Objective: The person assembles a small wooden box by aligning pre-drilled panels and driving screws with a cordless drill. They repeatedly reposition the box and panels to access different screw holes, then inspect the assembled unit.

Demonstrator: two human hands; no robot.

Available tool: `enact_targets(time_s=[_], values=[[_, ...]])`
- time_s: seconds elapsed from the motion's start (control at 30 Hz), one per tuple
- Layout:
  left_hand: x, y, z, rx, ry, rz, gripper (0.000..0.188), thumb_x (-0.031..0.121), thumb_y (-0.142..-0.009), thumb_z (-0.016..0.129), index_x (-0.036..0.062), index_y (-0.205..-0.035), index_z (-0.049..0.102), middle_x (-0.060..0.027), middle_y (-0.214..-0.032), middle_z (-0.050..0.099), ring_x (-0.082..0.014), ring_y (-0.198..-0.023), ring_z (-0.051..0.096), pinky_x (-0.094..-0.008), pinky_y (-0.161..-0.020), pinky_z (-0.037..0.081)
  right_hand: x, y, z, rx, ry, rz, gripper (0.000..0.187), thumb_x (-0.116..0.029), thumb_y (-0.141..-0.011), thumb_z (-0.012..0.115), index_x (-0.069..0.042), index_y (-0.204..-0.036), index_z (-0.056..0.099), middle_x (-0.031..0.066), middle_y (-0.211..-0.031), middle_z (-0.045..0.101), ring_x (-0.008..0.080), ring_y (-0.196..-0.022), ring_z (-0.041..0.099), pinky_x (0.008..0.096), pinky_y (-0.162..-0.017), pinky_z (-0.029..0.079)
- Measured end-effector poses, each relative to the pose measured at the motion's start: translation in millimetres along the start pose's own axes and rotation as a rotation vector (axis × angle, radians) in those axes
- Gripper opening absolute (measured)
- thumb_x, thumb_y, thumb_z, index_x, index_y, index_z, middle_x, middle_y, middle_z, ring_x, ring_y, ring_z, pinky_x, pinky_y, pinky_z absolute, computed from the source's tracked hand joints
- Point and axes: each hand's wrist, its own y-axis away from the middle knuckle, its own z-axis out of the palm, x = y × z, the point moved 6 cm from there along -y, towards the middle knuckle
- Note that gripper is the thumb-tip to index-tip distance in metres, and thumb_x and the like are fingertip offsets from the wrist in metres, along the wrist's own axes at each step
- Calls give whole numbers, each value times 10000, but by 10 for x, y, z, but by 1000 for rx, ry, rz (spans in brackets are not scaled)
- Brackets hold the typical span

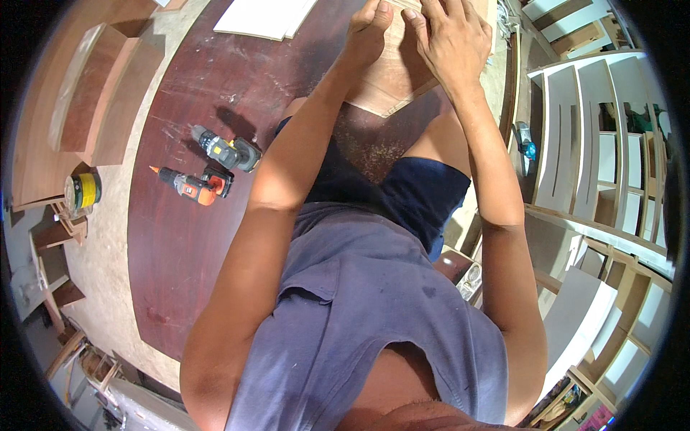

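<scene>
- The wooden panel (395, 68) lies straight ahead of the person, over the dark red-brown board (187, 266), with one corner pointing back toward the body.
- Its long axis seems to run away from the person; the far end passes out of view, so its full length cannot be told.
- Both hands are at the panel, thumbs turned toward each other with a narrow gap between them. The two are about equally near; the panel's near corner lies back toward the body from both.
- The left hand (370, 30) is on the panel's left side, loosely curled, thumb toward the fingers. The view cuts it off, so whether it grips anything cannot be told.
- The right hand (456, 39) is partly open over the panel's right part, fingers stretched forward, thumb spread; no grasped thing shows, and how firmly it presses is unclear.
- Between the board's left edge and the left forearm lie two drills: the orange drill (192, 188) nearer that edge, the grey-and-yellow drill (224, 151) just beside it. Both tips point toward the left edge.
- White sheets (260, 17) lie farther off, left of the left hand.
- Sawdust (374, 152) is scattered between the thighs, just short of the panel's near corner.
</scene>
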Motion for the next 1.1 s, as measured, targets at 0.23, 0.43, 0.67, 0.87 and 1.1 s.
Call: enact_targets(time_s=[0.23, 0.43, 0.67, 0.87, 1.1], values=[[-71, -89, 18, -72, 47, -2, 447, 300, -1060, 410, -1, -1380, 488, -86, -1293, 572, -183, -1216, 484, -329, -1052, 370, 52, 11, 90, 25, -20, -7, 435, -334, -897, 618, -94, -1259, 612, 148, -1244, 619, 349, -1152, 570, 454, -937, 442], [-113, -114, 25, -82, -25, 53, 435, 304, -1069, 367, -2, -1353, 486, -92, -1251, 571, -180, -1187, 489, -336, -1036, 378, 63, 17, 89, 51, -18, -13, 426, -325, -894, 620, -88, -1249, 617, 150, -1235, 621, 333, -1139, 579, 450, -928, 451], [-107, -130, 7, -123, -119, 51, 464, 343, -1073, 345, -9, -1343, 479, -120, -1244, 568, -195, -1177, 494, -346, -1022, 392, 45, 12, 72, 45, -38, 0, 406, -300, -903, 597, -77, -1242, 617, 145, -1215, 626, 315, -1129, 582, 436, -929, 451], [9, -70, 32, -98, -150, 63, 508, 377, -1068, 346, -11, -1377, 454, -150, -1304, 550, -212, -1212, 485, -345, -1045, 382, 64, 30, 47, 44, -41, -10, 379, -262, -925, 544, -70, -1245, 614, 134, -1232, 621, 309, -1154, 572, 426, -936, 442], [-104, -35, -56, -72, -277, -10, 503, 340, -937, 628, -38, -1252, 525, -153, -1153, 622, -209, -1070, 588, -349, -918, 477, 523, 256, 36, -25, -973, 140, 634, -516, -1050, 303, -5, -1047, 679, 151, -1201, 631, 295, -1170, 583, 436, -1028, 447]])
